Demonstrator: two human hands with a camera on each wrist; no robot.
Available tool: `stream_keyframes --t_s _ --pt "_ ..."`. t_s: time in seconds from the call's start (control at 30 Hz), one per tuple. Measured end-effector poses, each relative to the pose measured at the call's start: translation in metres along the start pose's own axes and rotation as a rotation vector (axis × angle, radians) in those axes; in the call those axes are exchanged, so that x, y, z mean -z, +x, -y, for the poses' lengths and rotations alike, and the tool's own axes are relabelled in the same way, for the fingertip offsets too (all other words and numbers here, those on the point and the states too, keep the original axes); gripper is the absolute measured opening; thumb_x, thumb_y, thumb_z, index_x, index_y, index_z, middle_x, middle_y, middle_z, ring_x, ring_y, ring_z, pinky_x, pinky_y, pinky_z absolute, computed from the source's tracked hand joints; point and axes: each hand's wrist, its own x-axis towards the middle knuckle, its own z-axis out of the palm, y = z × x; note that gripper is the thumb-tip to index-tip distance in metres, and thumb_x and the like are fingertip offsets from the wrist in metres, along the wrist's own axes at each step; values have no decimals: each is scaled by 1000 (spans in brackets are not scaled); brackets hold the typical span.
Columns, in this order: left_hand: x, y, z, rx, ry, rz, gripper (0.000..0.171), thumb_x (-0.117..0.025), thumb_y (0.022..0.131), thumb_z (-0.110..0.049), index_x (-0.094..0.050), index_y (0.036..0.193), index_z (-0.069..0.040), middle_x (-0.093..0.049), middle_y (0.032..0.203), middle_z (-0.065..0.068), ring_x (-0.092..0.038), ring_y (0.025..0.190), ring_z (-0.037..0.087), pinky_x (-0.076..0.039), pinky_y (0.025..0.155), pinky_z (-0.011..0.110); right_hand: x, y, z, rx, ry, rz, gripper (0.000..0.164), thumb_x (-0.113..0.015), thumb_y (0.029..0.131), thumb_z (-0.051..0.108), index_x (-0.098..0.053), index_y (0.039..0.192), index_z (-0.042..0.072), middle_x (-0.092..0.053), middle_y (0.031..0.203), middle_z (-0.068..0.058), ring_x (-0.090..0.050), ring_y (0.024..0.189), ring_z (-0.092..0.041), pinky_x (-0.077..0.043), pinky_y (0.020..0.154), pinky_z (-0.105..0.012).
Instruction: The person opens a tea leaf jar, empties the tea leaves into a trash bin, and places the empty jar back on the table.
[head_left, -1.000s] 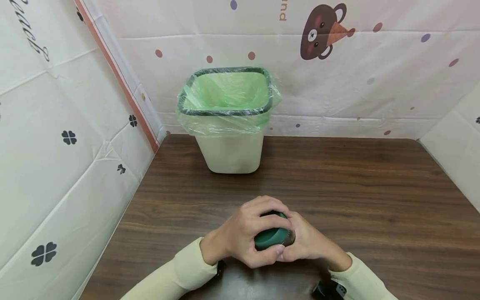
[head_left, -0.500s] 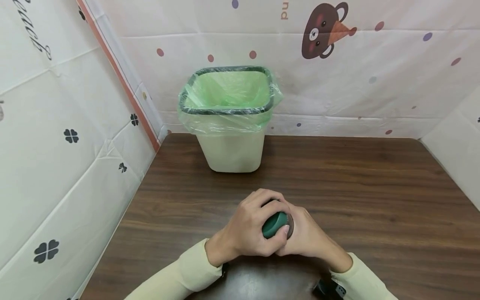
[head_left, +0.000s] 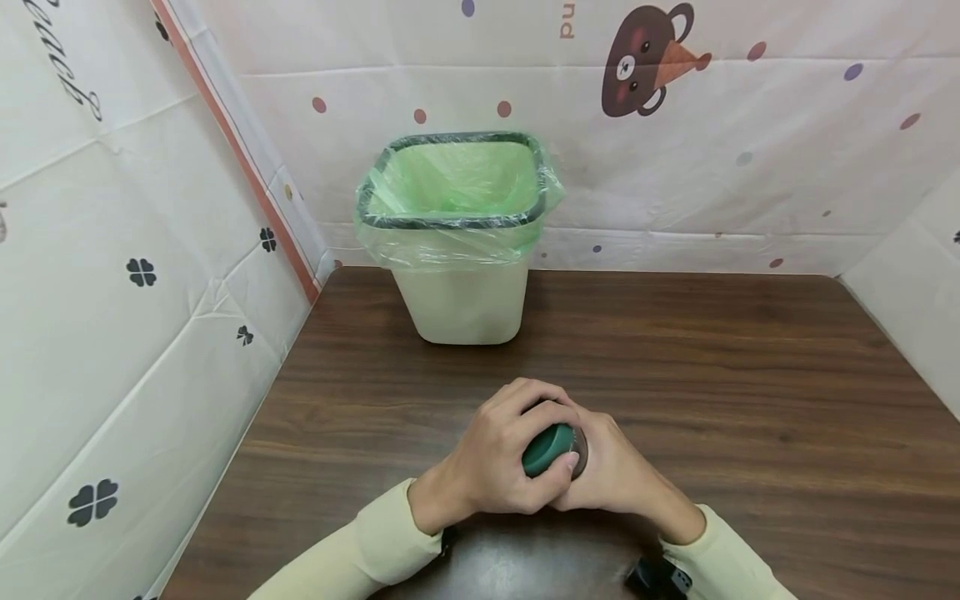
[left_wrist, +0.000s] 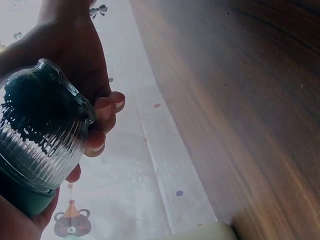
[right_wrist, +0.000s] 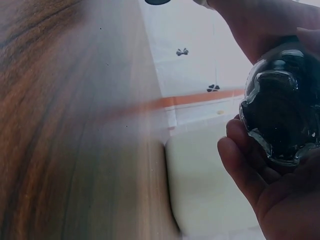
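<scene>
Jar: between the two hands at the near side of the table (head_left: 712,358), left of the table's middle; clear ribbed body (left_wrist: 55,155), dark matter (left_wrist: 35,100) inside.
Long axis: roughly left to right, tilted over; the green lid (head_left: 546,450) makes the left end, the base (right_wrist: 280,120) the right end. The exact slope is hard to judge, as fingers cover much of it.
Left hand (head_left: 495,462): grasping the lid, fingers arched over it from the far side, thumb along its near edge.
Right hand (head_left: 615,471): grasping the body and base end from the right, fingers curled round the glass.
Nearer hand: both touch the jar; the left is the one at the lid, the right the one at the glass.
Key relation: the hands face each other across the seam of lid and body, so any turning or pulling would likely work along the left-right axis.
Lid fit: on the body, by the left wrist view; whether tight or loose, I cannot tell.
Base: faces the right wrist rather than down at the table.
Bin (head_left: 468,304): far and a little left of the hands, apart from them, lined with a green bag (head_left: 450,246); the left hand is nearer to it.
</scene>
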Motion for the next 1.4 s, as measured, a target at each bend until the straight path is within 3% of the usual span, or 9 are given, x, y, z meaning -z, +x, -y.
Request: stream_keyframes --t_s 0.4,1.0,1.4 --pt "1 -1 -2 11 -36 25 34 -59 75 -31 -64 103 -11 -58 108 6 -51 100 13 -45 86 26 1 -2 -1 36 -21 -10 64 -75 52 6 -54 111 21 -60 93 9 -57 74 -10 -52 59 -31" --pt "4 -5 0 6 -78 104 38 -62 77 -31 -61 110 -12 -54 117 7 -47 109 14 -41 91 27 3 -2 -2 53 20 3 64 -76 52 4 -54 110 19 -61 94 7 -58 76 -12 -52 62 -33" --pt "12 -3 0 -86 -104 142 44 -60 79 -36 -59 115 -12 -52 123 8 -44 116 18 -38 95 34 3 -4 -7 107 88 54 59 -78 57 10 -55 110 19 -60 95 5 -58 79 -14 -52 65 -33"
